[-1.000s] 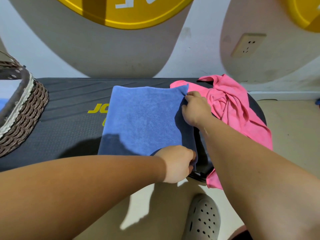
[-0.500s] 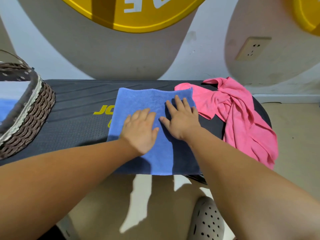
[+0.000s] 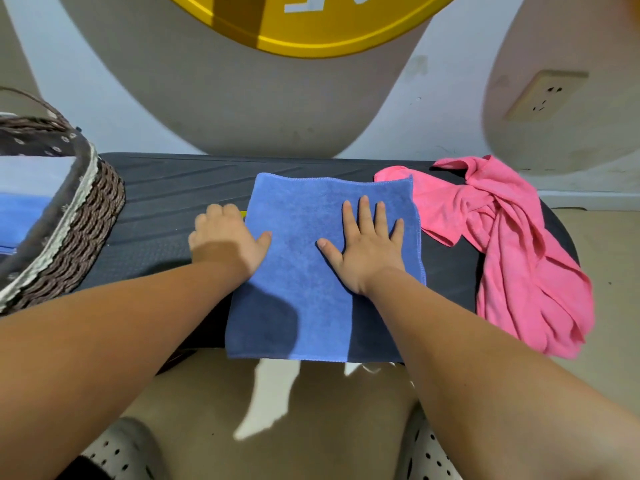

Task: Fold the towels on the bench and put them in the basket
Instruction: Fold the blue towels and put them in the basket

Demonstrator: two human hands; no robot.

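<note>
R hand lies flat on the blue towel, fingers straight and spread, grasping nothing. L hand sits at the towel's left edge, thumb on the cloth, fingers bent w/ tips hidden, so can't tell if they grip. Towel lies mid desk, long axis near-far, near edge at the desk's near rim. Crumpled pink towel just right, touching its far right corner. At left, basket, cut off by frame.
</note>
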